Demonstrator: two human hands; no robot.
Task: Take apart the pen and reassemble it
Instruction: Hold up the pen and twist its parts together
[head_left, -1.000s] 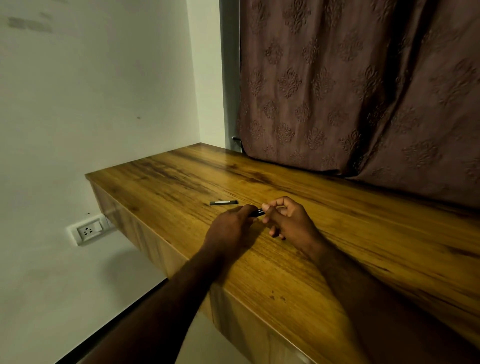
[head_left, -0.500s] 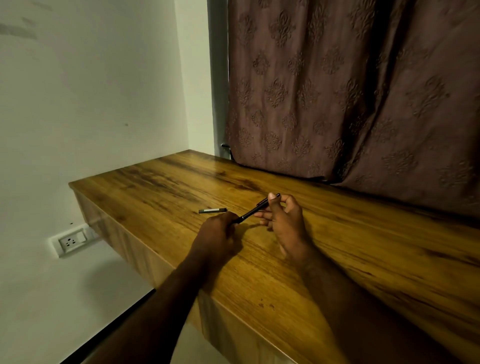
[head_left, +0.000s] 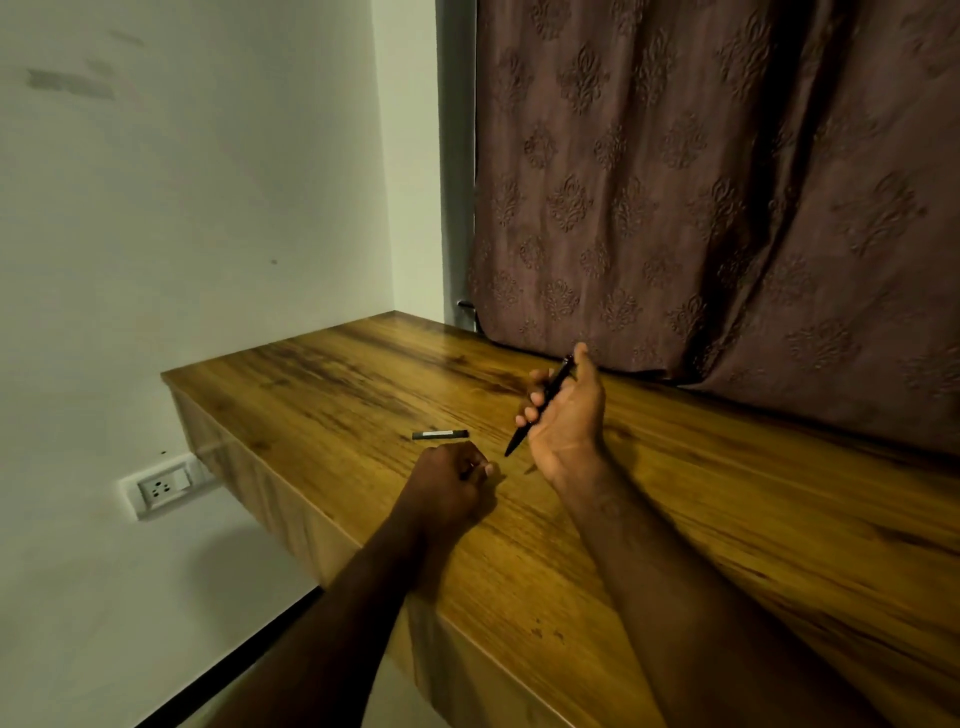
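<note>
While its forearm crosses the near edge of the brown wood-grain table, the left hand rests on the top with fingers curled; whether it holds anything I cannot tell. Just beyond it lies a short black pen piece with a pale strip, flat and apart from both hands. Farther right, the raised right hand grips the slim black pen body, tip slanting down-left. Behind hangs a brown patterned curtain.
</note>
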